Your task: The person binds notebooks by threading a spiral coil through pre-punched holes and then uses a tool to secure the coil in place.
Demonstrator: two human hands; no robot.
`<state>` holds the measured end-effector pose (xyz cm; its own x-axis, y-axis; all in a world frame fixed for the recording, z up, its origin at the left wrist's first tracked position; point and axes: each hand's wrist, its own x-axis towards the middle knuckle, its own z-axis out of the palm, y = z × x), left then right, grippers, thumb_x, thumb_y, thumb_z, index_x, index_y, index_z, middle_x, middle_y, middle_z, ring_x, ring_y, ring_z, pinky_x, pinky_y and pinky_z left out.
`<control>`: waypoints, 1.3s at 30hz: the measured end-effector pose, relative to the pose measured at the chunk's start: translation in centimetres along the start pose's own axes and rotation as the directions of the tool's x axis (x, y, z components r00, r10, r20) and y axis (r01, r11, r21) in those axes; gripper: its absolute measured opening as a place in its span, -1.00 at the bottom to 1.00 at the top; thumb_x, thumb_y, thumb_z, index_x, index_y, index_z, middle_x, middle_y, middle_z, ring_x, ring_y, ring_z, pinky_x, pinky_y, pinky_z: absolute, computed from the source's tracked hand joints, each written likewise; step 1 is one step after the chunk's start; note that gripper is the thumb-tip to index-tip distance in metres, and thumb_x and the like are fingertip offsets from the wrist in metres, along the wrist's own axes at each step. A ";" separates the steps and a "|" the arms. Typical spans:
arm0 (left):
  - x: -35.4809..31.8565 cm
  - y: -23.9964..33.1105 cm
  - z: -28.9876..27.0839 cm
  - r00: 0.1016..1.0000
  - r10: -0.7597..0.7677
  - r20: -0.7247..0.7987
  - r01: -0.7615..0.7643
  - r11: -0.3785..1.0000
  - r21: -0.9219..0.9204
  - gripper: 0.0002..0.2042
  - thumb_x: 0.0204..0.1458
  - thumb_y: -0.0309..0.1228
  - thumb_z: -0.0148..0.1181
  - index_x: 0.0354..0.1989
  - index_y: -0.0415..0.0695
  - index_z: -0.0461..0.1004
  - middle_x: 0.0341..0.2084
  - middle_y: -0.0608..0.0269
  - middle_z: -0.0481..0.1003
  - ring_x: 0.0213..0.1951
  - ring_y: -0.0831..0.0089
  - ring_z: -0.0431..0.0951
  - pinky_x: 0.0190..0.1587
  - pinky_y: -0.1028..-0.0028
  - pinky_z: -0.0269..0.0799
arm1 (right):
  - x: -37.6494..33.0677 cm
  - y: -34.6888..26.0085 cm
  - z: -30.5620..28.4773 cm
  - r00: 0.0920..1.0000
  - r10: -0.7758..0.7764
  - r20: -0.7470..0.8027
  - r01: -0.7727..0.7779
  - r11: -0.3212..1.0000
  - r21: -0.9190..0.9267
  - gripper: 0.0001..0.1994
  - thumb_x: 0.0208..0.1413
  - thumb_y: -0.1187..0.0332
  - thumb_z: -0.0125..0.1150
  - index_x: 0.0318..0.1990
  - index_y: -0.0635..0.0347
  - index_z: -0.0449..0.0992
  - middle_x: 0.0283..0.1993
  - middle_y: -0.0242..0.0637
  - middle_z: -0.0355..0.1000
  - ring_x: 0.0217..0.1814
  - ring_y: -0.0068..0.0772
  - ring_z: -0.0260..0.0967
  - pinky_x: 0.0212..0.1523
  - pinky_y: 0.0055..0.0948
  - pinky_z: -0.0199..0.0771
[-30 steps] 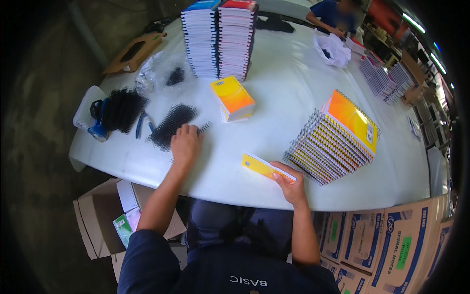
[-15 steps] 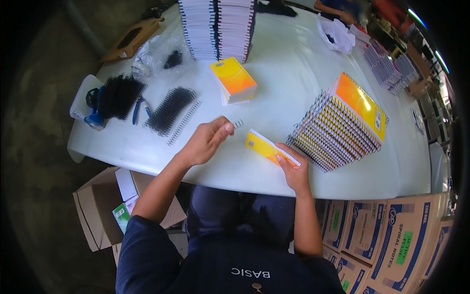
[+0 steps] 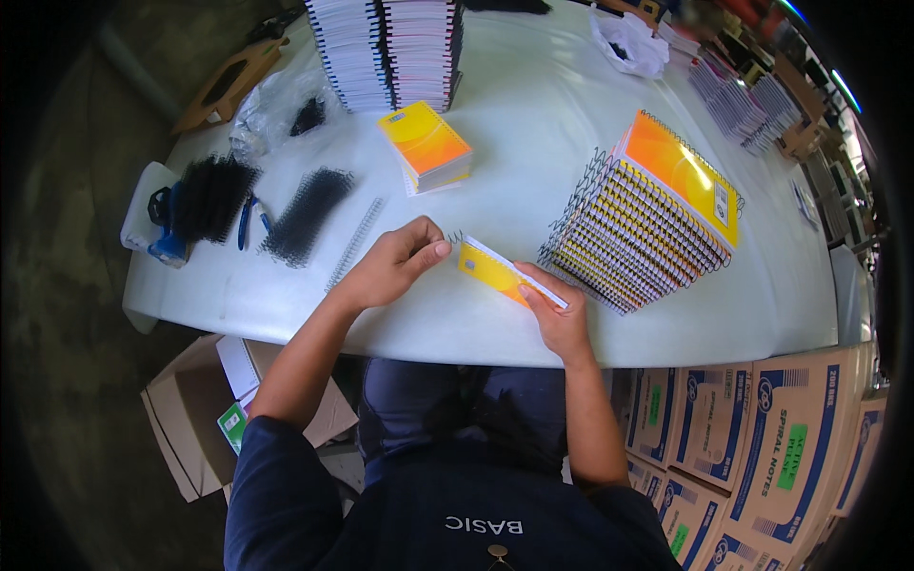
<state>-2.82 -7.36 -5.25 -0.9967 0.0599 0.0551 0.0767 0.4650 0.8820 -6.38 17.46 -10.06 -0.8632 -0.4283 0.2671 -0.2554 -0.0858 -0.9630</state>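
Observation:
My left hand (image 3: 402,261) is closed in a pinch on a thin dark spiral binding coil. Only the end of this coil (image 3: 455,236) sticks out past my fingertips; the rest is hidden in my palm. Its tip is at the upper left corner of a small yellow-orange notebook (image 3: 492,273), where I cannot tell whether it has entered the holes. My right hand (image 3: 562,316) grips that notebook at its other end, thumb on the cover, its white pages and punched edge turned up.
A tall pile of coil-bound yellow notebooks (image 3: 638,228) stands at right. Beyond my hands sit a smaller notebook stack (image 3: 426,147) and tall white stacks (image 3: 416,57). Black coils (image 3: 307,217), one loose coil (image 3: 354,246) and blue-handled pliers (image 3: 245,223) lie left. Cartons (image 3: 709,428) stand below right.
The notebook has come left and up toward my left hand, closing the gap to the coil's end. My view has shifted slightly, so the whole table appears moved.

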 end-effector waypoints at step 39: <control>0.9 6.4 -1.0 0.889 0.356 0.288 -0.444 0.516 0.732 -0.69 -0.26 -0.39 0.37 -0.32 -0.13 0.42 -0.34 0.20 0.45 -0.23 0.20 0.43 -0.06 0.26 0.25 | -0.9 0.1 0.0 0.994 0.066 0.089 -0.068 0.998 0.011 -0.71 0.09 0.52 0.12 0.00 0.22 0.47 -0.14 -0.26 0.52 -0.21 -0.64 0.35 -0.14 -0.58 0.38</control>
<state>-3.28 -5.18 0.90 -0.8510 0.4730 0.2284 0.5020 0.8604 0.0884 -5.62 17.79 -10.35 -0.8359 -0.5118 0.1984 -0.1918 -0.0664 -0.9792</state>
